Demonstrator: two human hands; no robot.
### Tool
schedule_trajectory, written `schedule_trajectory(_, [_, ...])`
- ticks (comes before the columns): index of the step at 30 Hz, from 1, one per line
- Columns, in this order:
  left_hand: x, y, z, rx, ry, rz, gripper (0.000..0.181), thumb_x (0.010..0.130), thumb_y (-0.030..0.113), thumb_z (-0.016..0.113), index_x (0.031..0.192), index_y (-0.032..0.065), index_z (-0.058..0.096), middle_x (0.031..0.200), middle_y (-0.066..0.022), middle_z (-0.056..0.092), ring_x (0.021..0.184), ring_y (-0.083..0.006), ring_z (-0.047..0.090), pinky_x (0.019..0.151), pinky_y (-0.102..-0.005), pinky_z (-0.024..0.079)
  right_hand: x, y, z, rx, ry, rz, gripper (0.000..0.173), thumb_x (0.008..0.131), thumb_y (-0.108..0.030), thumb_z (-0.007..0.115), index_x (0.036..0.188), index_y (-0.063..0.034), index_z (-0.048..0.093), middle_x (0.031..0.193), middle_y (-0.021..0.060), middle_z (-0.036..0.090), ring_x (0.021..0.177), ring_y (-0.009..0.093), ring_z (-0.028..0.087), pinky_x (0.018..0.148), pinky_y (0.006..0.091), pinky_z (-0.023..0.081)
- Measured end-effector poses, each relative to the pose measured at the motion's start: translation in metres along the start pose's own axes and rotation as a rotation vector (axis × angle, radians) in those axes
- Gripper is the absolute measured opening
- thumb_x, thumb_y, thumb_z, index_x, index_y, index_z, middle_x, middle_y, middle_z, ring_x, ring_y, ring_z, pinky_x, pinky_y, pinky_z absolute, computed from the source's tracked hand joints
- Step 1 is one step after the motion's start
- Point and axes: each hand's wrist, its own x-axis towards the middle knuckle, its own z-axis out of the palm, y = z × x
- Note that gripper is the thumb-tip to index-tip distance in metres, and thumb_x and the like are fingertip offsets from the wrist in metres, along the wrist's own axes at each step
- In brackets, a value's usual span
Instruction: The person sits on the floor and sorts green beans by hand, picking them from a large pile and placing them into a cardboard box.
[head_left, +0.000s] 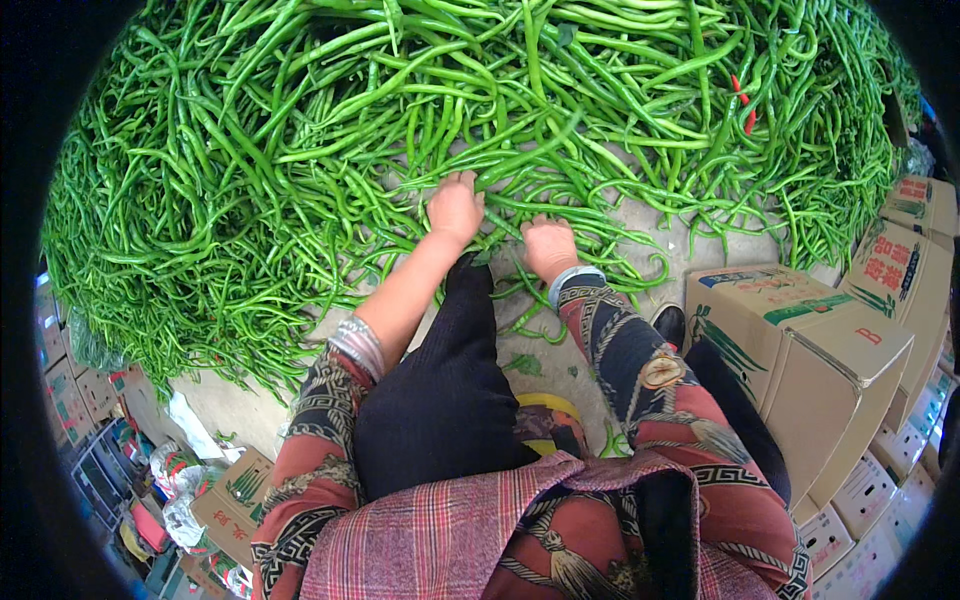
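A broad heap of long green chili peppers (247, 172) spreads across the floor in front of me. My left hand (456, 206) is at the heap's near edge, its fingers curled over several peppers. One long pepper (536, 154) beside it, pointing up and to the right, looks blurred. Lower and to the right, my right hand (549, 244) bends down onto loose peppers (592, 225). Its fingertips are hidden under the hand, so its grip is unclear. Between my wrists is my knee in dark trousers (457, 360).
A cardboard carton (795, 337) with printed peppers stands close on my right, with more cartons (892, 262) behind it. Another carton (236, 502) and plastic bags (180, 487) are at lower left. A red pepper (742, 101) lies in the heap. Leaf scraps (525, 365) dot the concrete floor.
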Motion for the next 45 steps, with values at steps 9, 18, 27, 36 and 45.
schedule_trajectory(9, [-0.017,-0.019,-0.062,-0.937,0.362,-0.235,0.017,0.095,0.018,0.06,0.105,0.0061,0.057,0.072,0.0015,0.052,0.062,-0.0071,0.043,0.056,-0.024,0.039,-0.029,0.068,-0.076,0.328,0.314,0.12,0.021,0.088,-0.017,0.055,0.107,-0.0081,0.057,0.098,0.0193,0.063,0.082,0.035,0.066,0.071,0.0483,0.053])
schedule_trajectory(18, [-0.019,-0.014,-0.079,-1.119,0.055,-0.405,0.018,0.093,0.012,0.059,0.109,0.0048,0.062,0.07,0.005,0.05,0.056,-0.0044,0.04,0.053,-0.0204,0.032,0.022,0.069,-0.049,0.061,0.156,0.15,0.023,0.074,-0.022,0.066,0.089,-0.0041,0.062,0.094,0.0156,0.064,0.084,0.036,0.065,0.074,0.0473,0.052])
schedule_trajectory(27, [-0.041,0.004,-0.13,-1.518,-0.278,-0.477,0.018,0.096,0.02,0.057,0.108,0.0057,0.058,0.073,0.0013,0.053,0.05,-0.003,0.036,0.046,-0.0186,0.028,-0.059,0.079,-0.138,1.155,0.364,0.397,0.017,0.094,-0.018,0.055,0.107,-0.0063,0.057,0.066,-0.0015,0.051,0.057,0.006,0.043,0.051,0.0221,0.035])
schedule_trajectory(36, [-0.059,0.023,-0.118,-1.767,-0.223,-0.48,0.023,0.092,0.021,0.063,0.108,0.005,0.06,0.107,-0.0089,0.063,0.086,-0.0143,0.057,0.071,-0.0272,0.047,-0.033,-0.078,-0.127,1.522,0.136,0.208,0.028,0.099,-0.024,0.052,0.12,-0.0058,0.051,0.084,0.0063,0.064,0.065,0.012,0.059,0.06,0.0279,0.048])
schedule_trajectory(45, [-0.096,0.014,-0.108,-1.666,-0.37,-0.39,0.011,0.088,0.013,0.065,0.09,0.0029,0.064,0.112,-0.0173,0.066,0.106,-0.0282,0.062,0.097,-0.0418,0.046,-0.028,-0.057,-0.086,1.122,-0.262,-0.183,0.035,0.088,-0.022,0.065,0.115,-0.0002,0.06,0.105,0.019,0.064,0.097,0.037,0.061,0.087,0.0417,0.048])
